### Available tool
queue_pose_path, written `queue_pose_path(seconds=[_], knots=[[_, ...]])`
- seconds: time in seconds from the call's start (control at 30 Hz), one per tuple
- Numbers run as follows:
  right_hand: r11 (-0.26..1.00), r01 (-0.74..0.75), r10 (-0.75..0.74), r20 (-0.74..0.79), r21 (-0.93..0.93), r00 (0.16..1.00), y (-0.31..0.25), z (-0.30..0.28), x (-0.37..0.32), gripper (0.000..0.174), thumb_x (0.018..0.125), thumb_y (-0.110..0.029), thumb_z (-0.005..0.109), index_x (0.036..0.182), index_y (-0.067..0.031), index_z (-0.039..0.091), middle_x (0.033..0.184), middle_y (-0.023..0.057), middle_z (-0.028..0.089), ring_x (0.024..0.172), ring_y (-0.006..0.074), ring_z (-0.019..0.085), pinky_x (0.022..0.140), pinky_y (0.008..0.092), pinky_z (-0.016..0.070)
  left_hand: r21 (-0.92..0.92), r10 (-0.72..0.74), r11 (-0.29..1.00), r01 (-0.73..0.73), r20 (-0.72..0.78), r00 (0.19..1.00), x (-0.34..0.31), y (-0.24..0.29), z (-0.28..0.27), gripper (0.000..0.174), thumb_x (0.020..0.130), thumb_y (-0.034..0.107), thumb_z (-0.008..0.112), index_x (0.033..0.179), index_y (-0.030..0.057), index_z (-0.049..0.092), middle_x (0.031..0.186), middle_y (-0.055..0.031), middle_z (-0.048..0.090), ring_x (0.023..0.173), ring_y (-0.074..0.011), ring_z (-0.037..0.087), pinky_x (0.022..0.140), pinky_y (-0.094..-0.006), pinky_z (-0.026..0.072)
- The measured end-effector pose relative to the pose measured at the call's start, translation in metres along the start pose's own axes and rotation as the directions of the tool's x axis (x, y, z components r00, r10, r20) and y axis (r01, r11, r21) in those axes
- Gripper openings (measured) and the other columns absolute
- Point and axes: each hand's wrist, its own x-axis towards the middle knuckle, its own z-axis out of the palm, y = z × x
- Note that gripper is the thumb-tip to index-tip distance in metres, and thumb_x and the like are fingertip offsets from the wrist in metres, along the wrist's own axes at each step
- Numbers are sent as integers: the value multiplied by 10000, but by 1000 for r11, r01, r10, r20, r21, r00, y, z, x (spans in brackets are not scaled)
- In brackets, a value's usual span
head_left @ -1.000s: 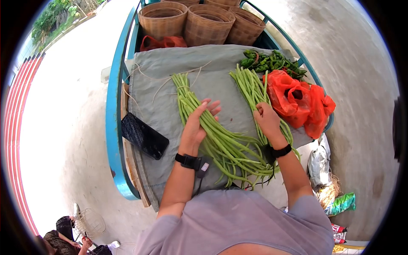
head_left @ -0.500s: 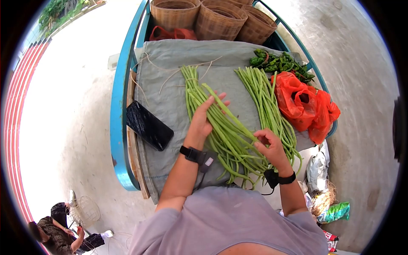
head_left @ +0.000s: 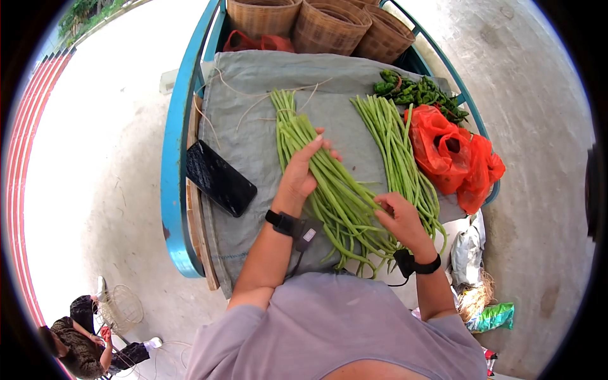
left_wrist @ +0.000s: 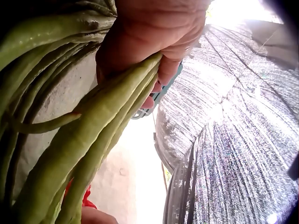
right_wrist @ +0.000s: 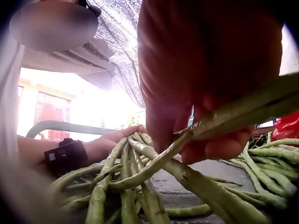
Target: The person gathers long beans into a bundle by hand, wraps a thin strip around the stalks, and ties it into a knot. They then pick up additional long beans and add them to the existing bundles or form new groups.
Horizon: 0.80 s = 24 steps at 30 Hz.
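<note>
right hand (head_left: 404, 221) had quit the bean pile (head_left: 400, 149), pinching a bean (right_wrist: 252, 111) at the bundle (head_left: 335, 183), apparently adding it; left hand (head_left: 300, 176), half-curled, gripped the bundle.

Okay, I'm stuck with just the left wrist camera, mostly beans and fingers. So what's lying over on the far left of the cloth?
Observer: The head view shows a dark phone by the left edge of the grey cloth, left of the left hand and its beans.
Operator: Anything at the far right corner?
Observer: Yes, a heap of green peppers.
Operator: And past the cloth's far edge?
Observer: Woven baskets stand there.
</note>
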Motion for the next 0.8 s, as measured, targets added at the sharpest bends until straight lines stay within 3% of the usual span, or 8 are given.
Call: queue_pose_path(seconds=[0.07, 0.17, 0.3, 0.47, 0.6, 0.67, 0.7, 0.8], knots=[[999, -39, 40, 58, -9, 998, 1, -7, 4, 238, 831, -151, 651, 1039, -43, 606, 819, 89, 576, 730, 200, 558, 660, 304, 453, -7, -21, 1000, 21, 19, 1000, 4, -1, -6, 222, 906, 155, 611, 1104, 93, 531, 852, -31, 592, 747, -195, 591, 768, -404, 519], [995, -62, 59, -34, -79, 998, 11, -22, 28, 247, 845, -215, 641, 1026, -49, 610, 843, 98, 616, 759, 229, 597, 672, 330, 470, -46, -52, 998, 53, 17, 998, 7, -2, -6, 156, 906, 151, 609, 1044, 103, 553, 831, -20, 584, 719, -177, 577, 747, -389, 513], [893, -210, 145, -188, -399, 971, 51, -30, 68, 262, 841, -297, 628, 958, -62, 615, 913, 111, 646, 827, 293, 621, 707, 405, 480, -13, -14, 1000, 12, -142, 990, 0, 0, 8, 91, 909, 143, 600, 978, 109, 551, 803, -17, 573, 709, -178, 573, 738, -374, 510], [772, -320, 262, -184, -549, 947, 85, -14, 103, 299, 827, -353, 613, 914, -67, 611, 900, 128, 660, 865, 332, 623, 733, 456, 468, -41, -21, 999, 19, -27, 999, 4, -1, -5, 103, 899, 141, 617, 976, 106, 559, 814, -28, 594, 745, -194, 590, 741, -381, 518], [866, -338, 221, -324, -369, 920, 81, -11, 104, 236, 824, -283, 608, 893, -58, 601, 797, 126, 649, 799, 294, 635, 689, 420, 477, -4, -16, 1000, 15, -80, 997, 2, 0, -1, 117, 895, 144, 623, 986, 98, 564, 797, -31, 598, 853, -235, 633, 810, -406, 534], [960, -238, 146, -461, -146, 875, 80, -12, 101, 204, 823, -238, 611, 872, -40, 591, 744, 115, 639, 751, 250, 638, 659, 391, 482, 8, -31, 999, 32, -102, 994, 0, 0, -1, 137, 900, 153, 617, 1001, 86, 553, 895, -70, 629, 940, -267, 630, 841, -411, 534], [995, -73, 94, -472, 63, 876, 76, -10, 103, 130, 844, -144, 611, 884, -30, 564, 750, 53, 609, 693, 149, 601, 605, 318, 478, 15, -40, 999, 42, -114, 993, -1, 1, 0, 148, 902, 157, 615, 1009, 81, 548, 944, -89, 644, 983, -284, 629, 856, -414, 533], [833, 27, 196, -341, 553, 919, 50, -8, 83, 94, 870, -79, 592, 934, -31, 542, 785, 4, 563, 680, 89, 562, 587, 262, 462, 40, -21, 999, 24, -64, 998, -3, 2, 6, 174, 917, 175, 592, 1034, 62, 531, 1172, -177, 606, 1080, -311, 594, 854, -398, 532]])
